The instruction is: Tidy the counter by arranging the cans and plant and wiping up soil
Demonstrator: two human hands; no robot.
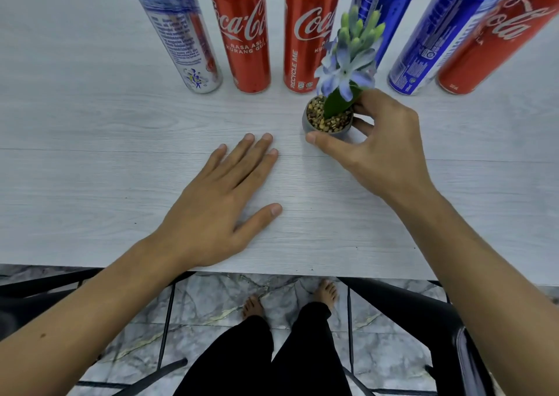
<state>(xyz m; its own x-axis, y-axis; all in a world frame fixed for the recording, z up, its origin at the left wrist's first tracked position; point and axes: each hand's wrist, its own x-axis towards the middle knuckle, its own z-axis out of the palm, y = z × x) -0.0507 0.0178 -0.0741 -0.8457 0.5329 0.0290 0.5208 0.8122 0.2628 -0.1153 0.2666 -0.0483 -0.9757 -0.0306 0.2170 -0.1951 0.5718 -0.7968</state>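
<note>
Several tall cans stand in a row along the back of the pale wood counter: a white-and-blue can, two red cola cans, two blue cans and one more red can. In front of them sits a small grey pot filled with brown pebbles, holding a plant with pale blue flowers. My right hand wraps its thumb and fingers around the pot. My left hand lies flat on the counter, fingers spread, holding nothing. I see no loose soil on the counter.
The counter's front edge runs across the lower middle. Below it are a marble-tiled floor, black chair frames on both sides, and the person's legs and bare feet.
</note>
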